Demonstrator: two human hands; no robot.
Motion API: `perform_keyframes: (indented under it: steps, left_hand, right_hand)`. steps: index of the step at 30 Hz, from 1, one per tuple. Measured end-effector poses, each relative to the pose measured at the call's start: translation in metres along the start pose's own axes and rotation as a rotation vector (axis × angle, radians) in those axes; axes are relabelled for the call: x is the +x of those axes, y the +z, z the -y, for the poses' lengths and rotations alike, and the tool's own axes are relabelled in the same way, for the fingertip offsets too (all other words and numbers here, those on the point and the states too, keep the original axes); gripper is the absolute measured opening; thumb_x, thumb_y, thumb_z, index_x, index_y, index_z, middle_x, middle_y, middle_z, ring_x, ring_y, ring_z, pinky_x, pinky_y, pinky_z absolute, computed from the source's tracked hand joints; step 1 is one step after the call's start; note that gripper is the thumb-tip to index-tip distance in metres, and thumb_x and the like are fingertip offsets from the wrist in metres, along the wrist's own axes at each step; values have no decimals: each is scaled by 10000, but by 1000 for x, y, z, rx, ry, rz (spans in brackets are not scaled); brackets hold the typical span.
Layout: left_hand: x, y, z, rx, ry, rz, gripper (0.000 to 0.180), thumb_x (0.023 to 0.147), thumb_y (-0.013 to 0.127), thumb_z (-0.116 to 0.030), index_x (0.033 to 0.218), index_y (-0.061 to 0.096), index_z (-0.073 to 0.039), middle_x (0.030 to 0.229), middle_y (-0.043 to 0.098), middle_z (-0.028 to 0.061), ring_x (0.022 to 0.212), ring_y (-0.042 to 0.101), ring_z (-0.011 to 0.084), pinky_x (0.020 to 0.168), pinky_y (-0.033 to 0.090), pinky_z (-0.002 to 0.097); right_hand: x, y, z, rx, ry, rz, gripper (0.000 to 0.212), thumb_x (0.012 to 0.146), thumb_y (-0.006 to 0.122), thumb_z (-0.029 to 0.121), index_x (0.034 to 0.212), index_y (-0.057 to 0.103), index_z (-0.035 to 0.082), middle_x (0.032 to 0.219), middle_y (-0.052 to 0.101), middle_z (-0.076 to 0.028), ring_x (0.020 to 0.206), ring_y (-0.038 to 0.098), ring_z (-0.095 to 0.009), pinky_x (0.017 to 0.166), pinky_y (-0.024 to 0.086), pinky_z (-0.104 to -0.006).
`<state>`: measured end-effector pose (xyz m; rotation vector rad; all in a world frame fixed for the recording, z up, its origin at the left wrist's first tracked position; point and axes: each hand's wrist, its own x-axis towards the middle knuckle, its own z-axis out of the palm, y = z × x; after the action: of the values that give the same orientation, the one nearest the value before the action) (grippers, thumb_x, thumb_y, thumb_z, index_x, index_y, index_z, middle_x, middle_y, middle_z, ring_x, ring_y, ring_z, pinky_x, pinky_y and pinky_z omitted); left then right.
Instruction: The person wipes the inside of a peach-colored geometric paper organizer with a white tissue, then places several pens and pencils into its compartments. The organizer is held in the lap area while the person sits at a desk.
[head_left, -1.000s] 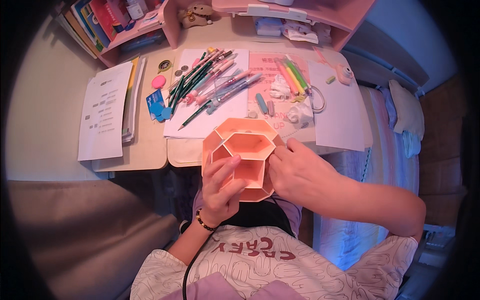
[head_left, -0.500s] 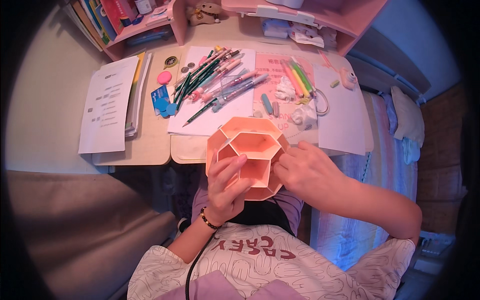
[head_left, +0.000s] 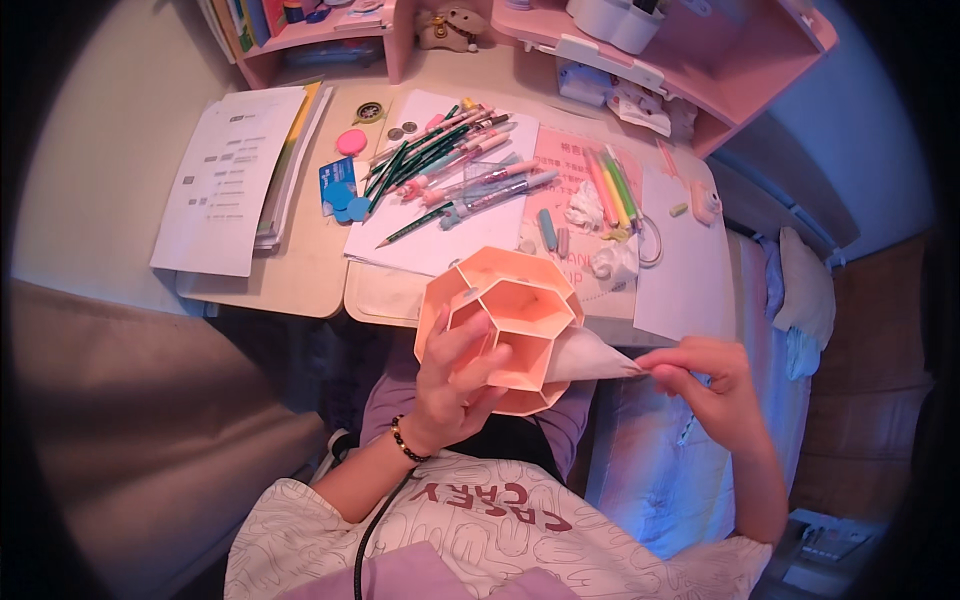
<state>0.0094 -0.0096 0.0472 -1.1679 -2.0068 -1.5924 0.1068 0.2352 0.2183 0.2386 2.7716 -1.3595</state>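
Observation:
My left hand (head_left: 445,385) grips a peach-orange pen holder (head_left: 522,362) with several hexagonal compartments, its openings facing up toward me. It is held over my lap at the desk's front edge, fingers reaching over the near-left compartments. Off to the right, my right hand (head_left: 715,385) pinches the tip of a white tissue (head_left: 590,355) between thumb and fingers. The tissue stretches in a cone from the holder's right side to those fingertips. Its wide end meets the holder; how far it goes inside is hidden.
Pencils and pens (head_left: 450,170) lie heaped on white paper. To their right are colored markers (head_left: 615,190), crumpled tissues (head_left: 612,260) and a white sheet (head_left: 685,270). Stacked papers (head_left: 235,180) occupy the left, near blue discs (head_left: 345,203). A pink shelf (head_left: 740,80) stands behind; a bed (head_left: 650,470) is at right.
My right hand has moved away from the holder to the right, drawing the white tissue out into view. The left hand still grips the holder. The view has shifted slightly.

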Motion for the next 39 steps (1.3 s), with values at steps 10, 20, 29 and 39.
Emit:
perform_keyframes:
  steps: [10,20,29,39]
  left_hand:
    - [-5,-2,7,31,60,-11,733,826,766,-270,1386,374,-6,1435,403,242,1330,428,376,1101,372,457]
    - [-5,5,2,2,-14,-99,812,704,845,-237,1368,429,-24,1433,435,213,1323,442,355,1123,327,484]
    - [-1,1,2,45,-5,-66,793,702,848,-269,1352,462,-27,1443,419,212,1323,430,366,1093,352,476]
    - [6,3,2,-71,-127,-52,662,654,811,-131,1230,493,-64,1441,377,252,1332,396,413,1073,363,476]
  right_hand:
    - [-15,-15,17,-9,-170,-176,120,835,704,52,941,750,17,698,618,-75,616,581,-130,545,443,-263]
    - [32,55,60,-942,-758,209,328,732,607,131,1024,601,-18,723,495,-26,729,529,-165,657,448,-282]
    - [53,80,43,-1293,-911,120,103,659,613,142,644,568,50,625,482,-24,629,464,-140,494,344,-279]
    - [62,68,49,-1040,-695,379,123,675,638,106,759,594,27,738,573,-60,726,598,-196,544,496,-291]
